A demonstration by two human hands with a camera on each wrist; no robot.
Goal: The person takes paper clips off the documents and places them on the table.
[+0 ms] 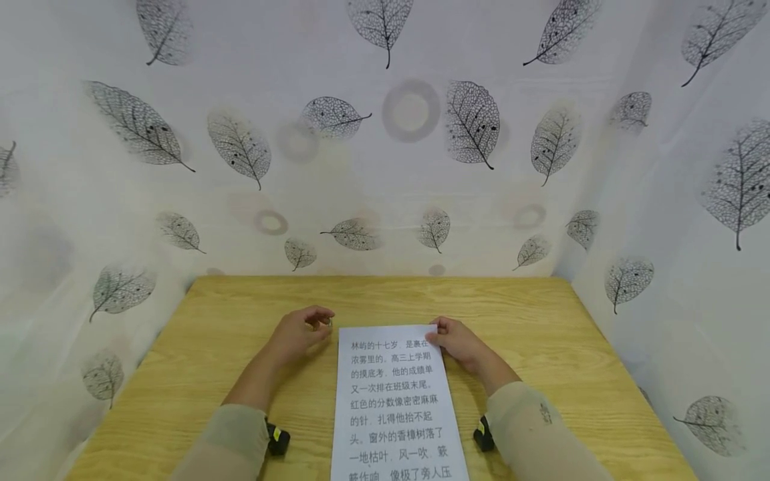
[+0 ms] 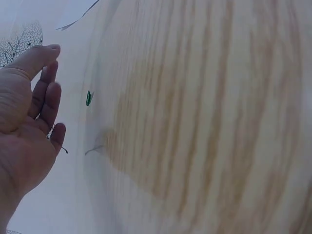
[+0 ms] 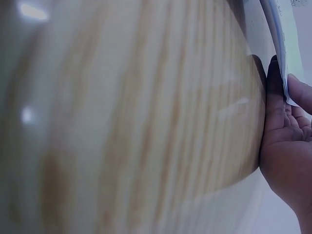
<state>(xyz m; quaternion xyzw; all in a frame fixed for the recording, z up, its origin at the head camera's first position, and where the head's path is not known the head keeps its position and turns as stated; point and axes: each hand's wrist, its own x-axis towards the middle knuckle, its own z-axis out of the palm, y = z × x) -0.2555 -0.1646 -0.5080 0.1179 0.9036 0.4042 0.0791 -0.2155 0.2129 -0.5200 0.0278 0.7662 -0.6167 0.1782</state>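
A white sheet of paper (image 1: 391,401) printed with large Chinese text lies lengthwise on the wooden table. At its top right corner my right hand (image 1: 462,344) pinches the paper, thumb on the printed face and fingers underneath. The right wrist view shows the paper edge (image 3: 284,53) between the thumb and fingers of that hand (image 3: 287,141). To the left of the sheet, apart from it, my left hand (image 1: 303,329) is raised with loosely bent fingers. Nothing shows between the fingers of the left hand (image 2: 29,112) in the left wrist view. A small green loop-shaped thing (image 2: 89,98) appears beyond them.
The wood-grain table (image 1: 240,300) ends at a pale curtain (image 1: 385,180) with dark leaf prints, which also runs along both sides. A small black device sits at the left wrist (image 1: 278,441) and another at the right wrist (image 1: 483,434).
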